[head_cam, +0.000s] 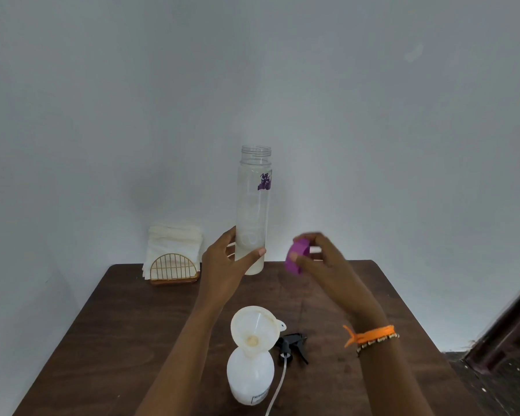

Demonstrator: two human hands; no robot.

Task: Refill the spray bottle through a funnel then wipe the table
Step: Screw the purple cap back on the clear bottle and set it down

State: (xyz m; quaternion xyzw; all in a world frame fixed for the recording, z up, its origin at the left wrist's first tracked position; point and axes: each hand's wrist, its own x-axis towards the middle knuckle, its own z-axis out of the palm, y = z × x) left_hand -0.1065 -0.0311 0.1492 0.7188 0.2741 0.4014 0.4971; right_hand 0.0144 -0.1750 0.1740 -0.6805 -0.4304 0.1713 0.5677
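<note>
My left hand point(227, 262) grips the lower part of a tall clear water bottle point(253, 205), upright, its threaded mouth uncovered. To its right, my right hand point(318, 259) pinches the bottle's purple cap point(297, 257) above the table. Near the front edge stands a white spray bottle point(249, 376) with a white funnel point(254, 325) seated in its neck. The black trigger sprayer head point(291, 346) lies on the table beside it, its white tube trailing toward me.
A gold wire holder point(174, 270) with folded white cloths point(174, 241) sits at the back left of the dark wooden table point(117, 340). A white wall stands close behind. Dark furniture point(511, 331) is at the right edge.
</note>
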